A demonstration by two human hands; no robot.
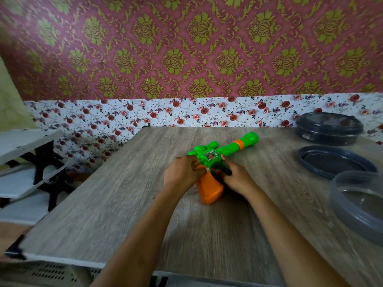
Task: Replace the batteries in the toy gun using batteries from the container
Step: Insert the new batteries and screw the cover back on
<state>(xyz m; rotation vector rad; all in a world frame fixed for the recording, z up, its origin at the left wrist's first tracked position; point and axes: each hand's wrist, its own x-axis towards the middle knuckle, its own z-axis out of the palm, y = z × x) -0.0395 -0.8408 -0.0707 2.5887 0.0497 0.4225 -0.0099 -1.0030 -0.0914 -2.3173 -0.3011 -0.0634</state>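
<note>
toy gun: the green and orange toy gun [229,150] lies flat on the counter [124,193], barrel pointing away and to the right, orange handle [209,190] pointing back toward me

left grip: the left grip [182,172] is wrapped over the gun's rear end, right where green meets orange, fingers curled onto it

right grip: the right grip [236,177] is on the other side of the handle, fingers curled around a dark part by the trigger area. Could be a cover or the trigger guard, too blurry on my feed to tell

batteries: none visible anywhere, not in the gun and not beside it

containers: all off to the right of the gun. There's a dark lidded tub [329,129] far right and beyond it, a loose dark lid [335,162] right of it, and a clear grey tub [360,206] right of it and nearer me. Can't see into any of them

step: I'd say we're on the opening bit, hunting for or working the battery cover, so pretty early

next move: I reckon one grip has to pin the gun flat while the other frees the cover. After that it's old cells out, then a reach right of the gun for fresh ones
</note>
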